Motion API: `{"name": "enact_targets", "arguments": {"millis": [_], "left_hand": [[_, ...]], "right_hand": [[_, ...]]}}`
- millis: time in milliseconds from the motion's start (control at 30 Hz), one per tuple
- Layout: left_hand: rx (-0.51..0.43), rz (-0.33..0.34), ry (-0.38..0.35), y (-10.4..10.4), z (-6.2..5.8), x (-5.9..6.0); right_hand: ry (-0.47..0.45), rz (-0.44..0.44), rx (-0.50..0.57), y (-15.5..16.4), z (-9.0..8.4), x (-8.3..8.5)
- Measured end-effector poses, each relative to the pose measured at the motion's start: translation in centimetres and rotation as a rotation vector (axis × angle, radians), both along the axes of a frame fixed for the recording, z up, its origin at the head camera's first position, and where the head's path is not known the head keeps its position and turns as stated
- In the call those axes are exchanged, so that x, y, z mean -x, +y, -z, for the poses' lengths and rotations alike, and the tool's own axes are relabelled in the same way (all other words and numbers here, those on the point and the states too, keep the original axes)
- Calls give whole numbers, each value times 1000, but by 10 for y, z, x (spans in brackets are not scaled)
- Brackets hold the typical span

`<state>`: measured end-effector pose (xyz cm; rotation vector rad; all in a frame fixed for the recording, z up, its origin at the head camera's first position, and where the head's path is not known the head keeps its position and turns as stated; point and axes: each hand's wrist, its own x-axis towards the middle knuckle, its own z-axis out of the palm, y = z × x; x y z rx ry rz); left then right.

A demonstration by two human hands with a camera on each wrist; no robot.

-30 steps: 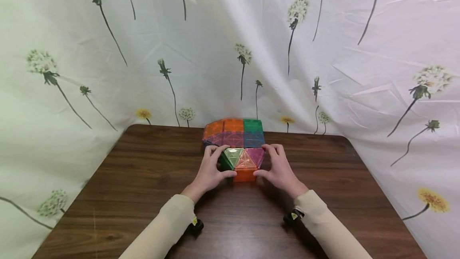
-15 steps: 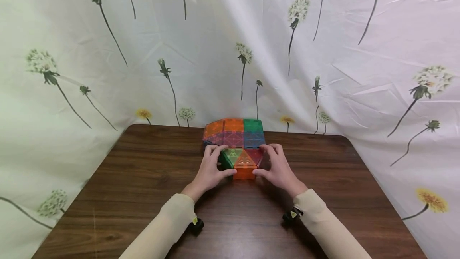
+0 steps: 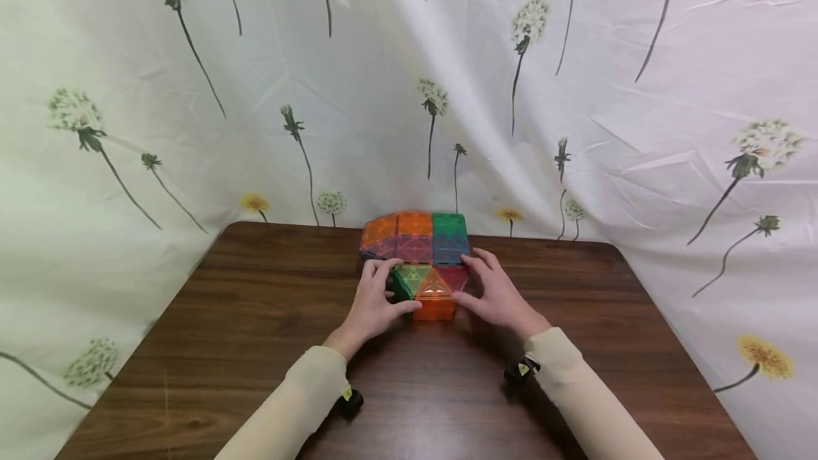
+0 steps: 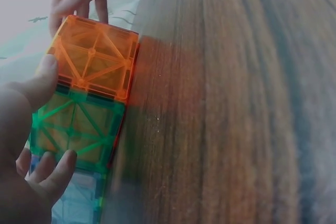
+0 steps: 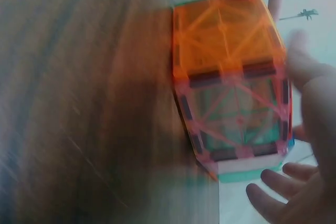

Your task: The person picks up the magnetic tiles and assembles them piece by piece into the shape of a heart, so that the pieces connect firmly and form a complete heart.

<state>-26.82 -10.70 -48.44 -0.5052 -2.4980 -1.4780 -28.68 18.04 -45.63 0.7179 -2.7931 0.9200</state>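
Right hand (image 3: 497, 294) has slid forward along the tile block (image 3: 429, 282); left hand (image 3: 373, 302) holds it

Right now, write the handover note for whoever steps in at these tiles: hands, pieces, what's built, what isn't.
Left hand: fingers curled round the left side of the tile structure, thumb at the orange front panel, fingers on the green side panel.
Right hand: fingers fairly straight, resting on the structure's right side by the pink triangle; no firm grip visible.
Pieces: the structure sits mid-table, touching the flat tile sheet behind it.
Done: front and side walls are up, three triangles lie across the top.
Left: whether the far side is closed cannot be seen; check before letting go.
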Motion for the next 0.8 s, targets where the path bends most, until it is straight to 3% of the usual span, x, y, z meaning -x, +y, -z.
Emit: {"name": "enact_targets", "arguments": {"millis": [133, 333, 533, 800], "left_hand": [[-3, 9, 20, -1, 1, -1], [1, 17, 65, -3, 4, -2], [-23, 25, 89, -14, 5, -1], [-63, 28, 77, -32, 5, 0]], "right_hand": [[45, -29, 9, 5, 0, 15], [84, -109, -74, 9, 4, 27], [133, -134, -86, 7, 1, 23], [333, -198, -56, 3, 0, 12]]}}
